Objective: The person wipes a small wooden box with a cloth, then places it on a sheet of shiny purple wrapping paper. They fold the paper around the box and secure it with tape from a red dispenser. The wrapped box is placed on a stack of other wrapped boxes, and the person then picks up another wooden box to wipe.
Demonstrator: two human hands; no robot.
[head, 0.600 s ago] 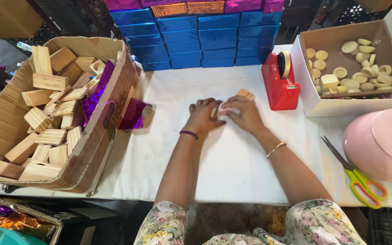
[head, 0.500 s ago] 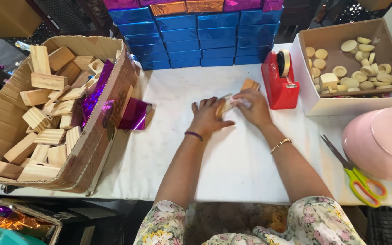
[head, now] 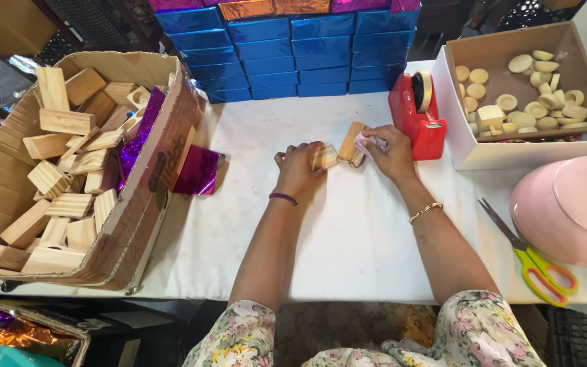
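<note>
Plainly, the wooden block (head: 349,144) near the table's (head: 348,231) far edge looks light, stiff and smooth, best gripped across its flat sides. The right hand (head: 390,151) curls over its far end, fingers closed on a pale wrap. The left hand (head: 300,168) lies palm-down, fingers bent over another block (head: 323,158).

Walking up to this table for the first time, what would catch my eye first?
Probably the wall of shiny blue wrapped boxes stacked at the table's far edge, and the big cardboard box of pale wooden blocks on the left. In the middle, the left hand and right hand hold a small wooden block beside a red tape dispenser.
</note>
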